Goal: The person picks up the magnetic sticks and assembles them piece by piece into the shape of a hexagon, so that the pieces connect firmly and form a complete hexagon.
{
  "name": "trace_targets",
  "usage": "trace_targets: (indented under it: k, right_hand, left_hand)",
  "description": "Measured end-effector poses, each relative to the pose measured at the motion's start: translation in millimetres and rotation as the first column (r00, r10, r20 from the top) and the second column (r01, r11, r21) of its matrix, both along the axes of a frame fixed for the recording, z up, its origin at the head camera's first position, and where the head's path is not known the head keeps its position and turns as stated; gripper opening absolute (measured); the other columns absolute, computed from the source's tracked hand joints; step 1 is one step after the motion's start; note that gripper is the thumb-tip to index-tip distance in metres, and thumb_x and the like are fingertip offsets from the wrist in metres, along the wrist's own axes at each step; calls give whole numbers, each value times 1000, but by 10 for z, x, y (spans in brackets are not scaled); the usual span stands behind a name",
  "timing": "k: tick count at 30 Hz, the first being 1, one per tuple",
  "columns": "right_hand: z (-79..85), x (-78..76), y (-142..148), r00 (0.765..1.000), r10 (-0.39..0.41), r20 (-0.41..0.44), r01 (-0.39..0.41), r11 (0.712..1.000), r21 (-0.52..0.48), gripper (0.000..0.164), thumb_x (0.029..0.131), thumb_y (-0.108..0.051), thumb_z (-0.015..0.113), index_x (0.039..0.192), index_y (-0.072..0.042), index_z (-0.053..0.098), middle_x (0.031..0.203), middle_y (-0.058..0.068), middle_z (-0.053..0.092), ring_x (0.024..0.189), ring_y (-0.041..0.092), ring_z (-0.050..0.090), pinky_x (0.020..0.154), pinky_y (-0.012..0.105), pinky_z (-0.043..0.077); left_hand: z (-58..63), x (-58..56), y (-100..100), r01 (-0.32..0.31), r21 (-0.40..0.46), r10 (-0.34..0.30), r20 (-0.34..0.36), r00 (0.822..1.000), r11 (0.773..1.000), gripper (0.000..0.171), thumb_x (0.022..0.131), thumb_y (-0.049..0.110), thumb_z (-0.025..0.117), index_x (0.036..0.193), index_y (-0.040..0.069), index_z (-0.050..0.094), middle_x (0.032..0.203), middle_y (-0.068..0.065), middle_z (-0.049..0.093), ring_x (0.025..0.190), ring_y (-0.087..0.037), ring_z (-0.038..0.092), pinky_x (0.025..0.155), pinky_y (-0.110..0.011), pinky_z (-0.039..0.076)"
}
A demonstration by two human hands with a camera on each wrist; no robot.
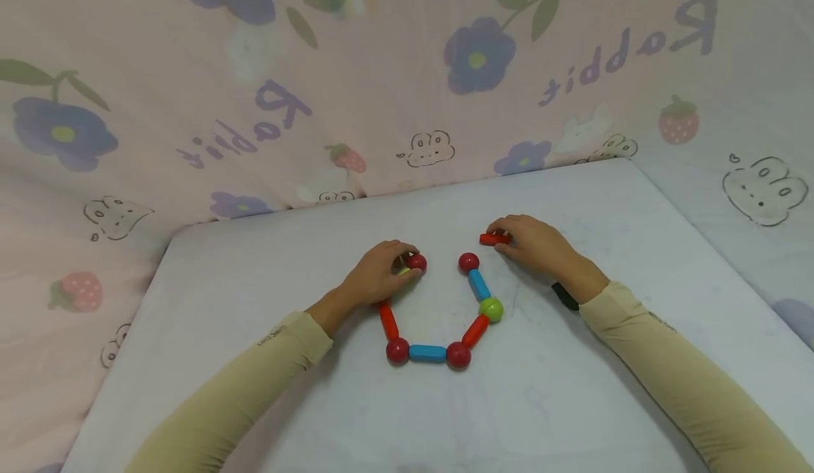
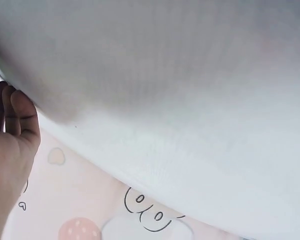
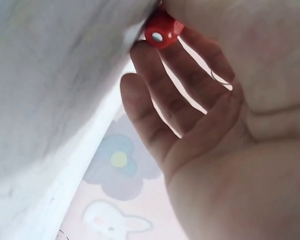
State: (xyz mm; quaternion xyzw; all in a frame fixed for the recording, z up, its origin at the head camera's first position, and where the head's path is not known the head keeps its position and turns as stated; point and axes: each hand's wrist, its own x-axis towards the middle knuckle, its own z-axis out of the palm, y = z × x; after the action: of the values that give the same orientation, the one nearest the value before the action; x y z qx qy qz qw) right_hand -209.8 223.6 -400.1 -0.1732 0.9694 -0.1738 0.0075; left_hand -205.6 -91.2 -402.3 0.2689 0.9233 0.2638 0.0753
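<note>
On the white table, red and blue rods and red and green balls form a U-shaped chain. My left hand [image 1: 375, 273] grips the chain's left end, thumb and fingers at a red ball [image 1: 417, 264]; a yellow-green bit shows beside it, and the hand hides the parts beneath. Between thumb and fingers, my right hand [image 1: 537, 247] pinches a short red rod [image 1: 486, 239], whose end with a shiny round spot [image 3: 157, 36] shows in the right wrist view. Just left of and below that rod, a red ball [image 1: 468, 262] tops the chain's right arm, joined to a blue rod [image 1: 479, 285].
A green ball [image 1: 491, 310] and a red rod [image 1: 475, 331] continue the right side. Along the bottom, a blue rod [image 1: 427, 353] links two red balls. A dark object [image 1: 564, 296] lies partly under the right wrist. Printed cloth [image 1: 394, 70] hangs behind the table.
</note>
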Motion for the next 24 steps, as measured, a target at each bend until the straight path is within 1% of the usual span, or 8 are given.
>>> trace_targets:
  k: [7, 13, 16, 19, 24]
  right_hand:
    - [23, 39, 8, 999, -19, 26, 19, 1000, -8, 36, 92, -14, 71, 127, -7, 64, 115, 12, 70, 102, 28, 64, 92, 48, 55]
    - [34, 66, 13, 1000, -14, 15, 14, 999, -32, 37, 92, -16, 71, 128, -7, 64, 118, 11, 69, 102, 28, 64, 91, 48, 54]
    - [54, 93, 22, 1000, -19, -1, 19, 998, -65, 38, 92, -16, 71, 128, -8, 64, 119, 11, 69, 102, 28, 64, 91, 48, 55]
    - [75, 102, 32, 1000, -15, -25, 13, 995, -101, 37, 92, -15, 71, 128, -9, 64, 118, 10, 69, 101, 27, 64, 91, 48, 55]
    - [104, 74, 15, 997, 8, -83, -20, 989, -148, 37, 92, -14, 71, 128, -10, 65, 115, 9, 69, 100, 25, 62, 91, 46, 54]
  left_hand:
    - [-4, 5, 1, -3, 11, 3, 1, 1000, 1000, 40, 94, 31, 68, 129, 13, 62, 108, -2, 64, 100, -18, 57, 92, -35, 51]
    - [-33, 14, -3, -24, 11, 24, 23, 999, 1000, 40, 94, 30, 69, 130, 14, 61, 109, -1, 64, 101, -17, 57, 93, -34, 51]
    - [-48, 18, 0, -21, 13, 21, 33, 999, 1000, 41, 94, 31, 68, 131, 14, 60, 111, -1, 64, 101, -17, 56, 93, -34, 51]
    - [-53, 14, -1, -20, 11, 19, 27, 999, 1000, 41, 94, 32, 68, 130, 15, 60, 111, -1, 64, 101, -17, 56, 93, -34, 51]
    - [-48, 2, -19, -26, 9, 26, 12, 1000, 1000, 40, 94, 32, 67, 130, 15, 61, 109, 0, 63, 100, -16, 56, 92, -34, 51]
